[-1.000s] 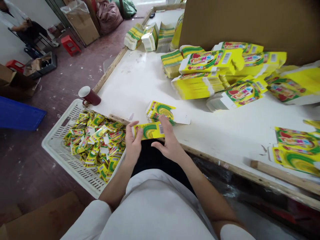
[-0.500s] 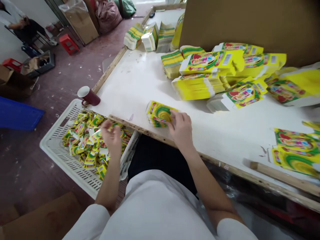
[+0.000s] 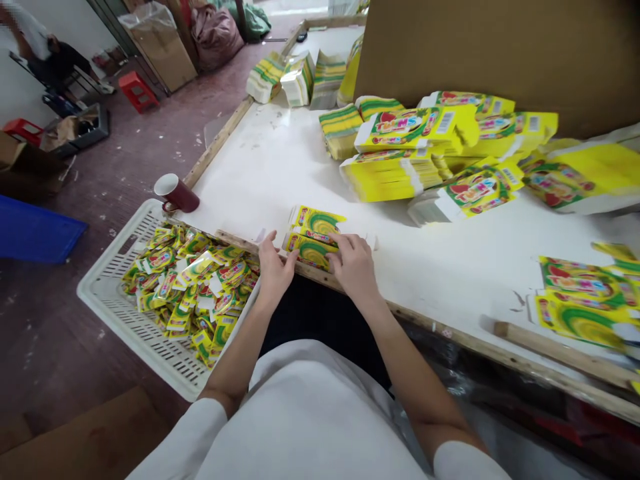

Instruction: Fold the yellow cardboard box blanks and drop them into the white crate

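Both my hands hold one flat yellow-and-green carton point(image 3: 309, 250) at the near edge of the white table point(image 3: 260, 167). My left hand point(image 3: 274, 267) grips its left end and my right hand point(image 3: 354, 265) its right end. Just behind it lies a small stack of the same flat cartons point(image 3: 316, 222). To my left, a white slatted basket point(image 3: 125, 317) below the table edge is full of several folded small cartons point(image 3: 193, 280).
A dark red mug point(image 3: 175, 193) stands at the table's corner by the basket. Large stacks of flat cartons point(image 3: 400, 153) and a brown cardboard sheet point(image 3: 500, 53) fill the far side. More cartons point(image 3: 585, 307) lie right. A wooden strip point(image 3: 555, 350) edges the table. Another person point(image 3: 35, 47) is far left.
A second ago both hands held a carton; my left hand then dropped it into the basket while my right reached the stack. Now both hands grip a fresh carton at the table edge.
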Demonstrator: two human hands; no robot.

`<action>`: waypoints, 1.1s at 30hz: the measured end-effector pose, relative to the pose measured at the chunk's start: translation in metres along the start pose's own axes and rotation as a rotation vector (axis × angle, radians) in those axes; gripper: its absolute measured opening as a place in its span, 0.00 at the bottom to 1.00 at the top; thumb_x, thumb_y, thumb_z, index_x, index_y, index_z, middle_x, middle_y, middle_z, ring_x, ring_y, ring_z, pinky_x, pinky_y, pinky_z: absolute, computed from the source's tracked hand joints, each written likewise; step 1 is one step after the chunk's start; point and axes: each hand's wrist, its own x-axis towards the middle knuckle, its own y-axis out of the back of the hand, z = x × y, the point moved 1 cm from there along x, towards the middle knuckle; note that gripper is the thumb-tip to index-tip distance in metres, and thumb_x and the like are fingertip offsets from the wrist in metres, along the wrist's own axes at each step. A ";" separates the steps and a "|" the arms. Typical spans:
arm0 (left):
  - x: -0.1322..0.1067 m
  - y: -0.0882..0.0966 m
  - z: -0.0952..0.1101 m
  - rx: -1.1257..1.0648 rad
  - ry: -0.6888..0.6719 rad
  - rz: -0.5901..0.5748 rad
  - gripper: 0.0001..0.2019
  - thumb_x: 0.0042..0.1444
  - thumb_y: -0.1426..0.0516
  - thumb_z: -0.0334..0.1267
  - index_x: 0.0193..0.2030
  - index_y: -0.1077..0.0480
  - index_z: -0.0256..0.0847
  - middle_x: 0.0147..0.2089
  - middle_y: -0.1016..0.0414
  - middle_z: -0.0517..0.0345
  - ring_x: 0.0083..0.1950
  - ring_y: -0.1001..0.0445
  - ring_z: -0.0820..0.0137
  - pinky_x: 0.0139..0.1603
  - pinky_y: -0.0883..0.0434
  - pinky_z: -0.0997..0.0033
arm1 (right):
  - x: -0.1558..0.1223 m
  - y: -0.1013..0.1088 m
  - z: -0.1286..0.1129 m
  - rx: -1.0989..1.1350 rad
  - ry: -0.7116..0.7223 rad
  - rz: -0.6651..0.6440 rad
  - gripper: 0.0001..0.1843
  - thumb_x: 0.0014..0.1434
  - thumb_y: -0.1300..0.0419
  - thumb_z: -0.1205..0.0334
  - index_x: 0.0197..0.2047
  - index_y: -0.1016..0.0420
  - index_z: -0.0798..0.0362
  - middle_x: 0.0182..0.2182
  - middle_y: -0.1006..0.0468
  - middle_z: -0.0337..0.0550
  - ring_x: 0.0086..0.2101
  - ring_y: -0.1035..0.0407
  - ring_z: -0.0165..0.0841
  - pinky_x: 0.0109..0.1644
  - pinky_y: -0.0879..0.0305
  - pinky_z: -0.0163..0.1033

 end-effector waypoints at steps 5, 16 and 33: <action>0.009 0.010 0.012 -0.116 0.087 -0.131 0.12 0.53 0.33 0.43 0.40 0.26 0.41 0.30 0.26 0.61 0.31 0.30 0.71 0.36 0.32 0.70 | -0.005 0.018 -0.008 0.022 0.041 0.088 0.17 0.66 0.40 0.61 0.58 0.25 0.49 0.46 0.22 0.52 0.49 0.28 0.48 0.57 0.31 0.57; 0.012 0.026 0.044 -0.669 0.361 -0.222 0.19 0.39 0.26 0.47 0.35 0.24 0.42 0.35 0.19 0.57 0.33 0.22 0.69 0.36 0.24 0.68 | -0.014 0.029 -0.035 0.056 0.158 0.095 0.19 0.68 0.42 0.63 0.61 0.26 0.46 0.51 0.20 0.51 0.51 0.26 0.46 0.58 0.28 0.54; -0.024 -0.009 0.069 -0.824 0.143 -0.033 0.26 0.58 0.47 0.66 0.46 0.28 0.46 0.38 0.26 0.52 0.46 0.21 0.60 0.54 0.23 0.52 | -0.029 0.022 -0.075 0.910 -0.072 -0.191 0.19 0.61 0.32 0.54 0.52 0.29 0.48 0.42 0.21 0.45 0.38 0.24 0.37 0.43 0.23 0.43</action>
